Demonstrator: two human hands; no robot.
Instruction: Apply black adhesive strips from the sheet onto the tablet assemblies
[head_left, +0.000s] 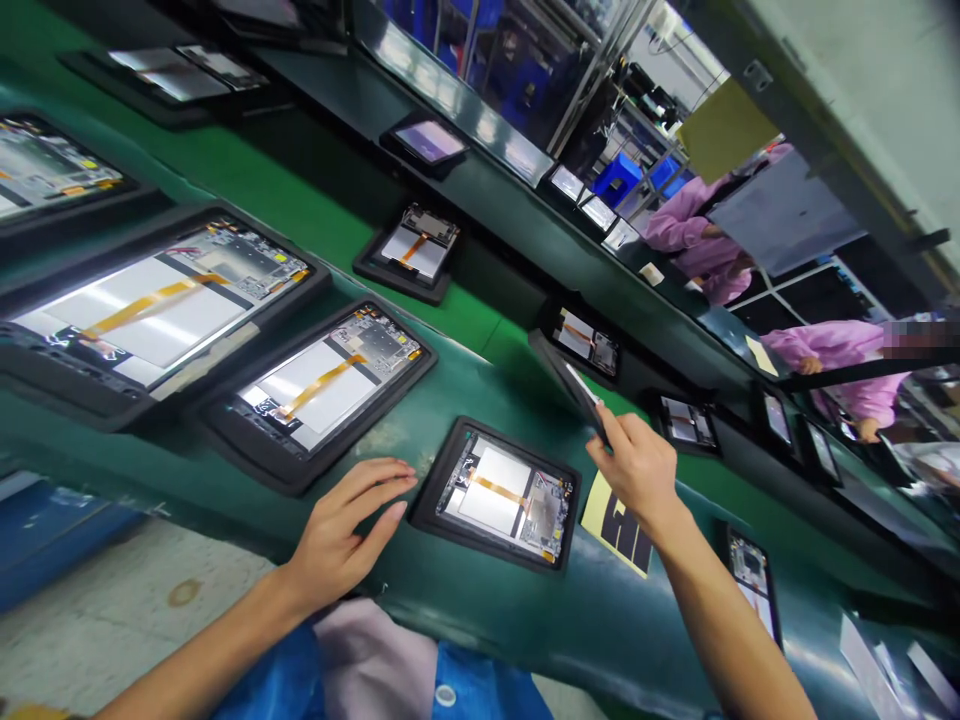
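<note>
My right hand [637, 465] grips the near end of an opened tablet in a black tray [564, 385], which is tilted up on edge. Beneath that hand lies a yellow sheet with black pieces on it [619, 525]. My left hand [356, 530] rests by the bench edge with its fingers stretched out, holding nothing. Just right of its fingertips, an opened tablet [501, 492] lies flat in a black frame, showing a white battery, an orange ribbon cable and a circuit board. Another opened tablet [322, 385] lies beyond the left hand.
More opened tablets sit to the left, one large and close [172, 300]. A green conveyor belt [480, 330] runs behind the bench, carrying framed tablets such as this one [416, 250]. Across it, people in pink sleeves [840, 350] work. White strips [870, 660] lie at the lower right.
</note>
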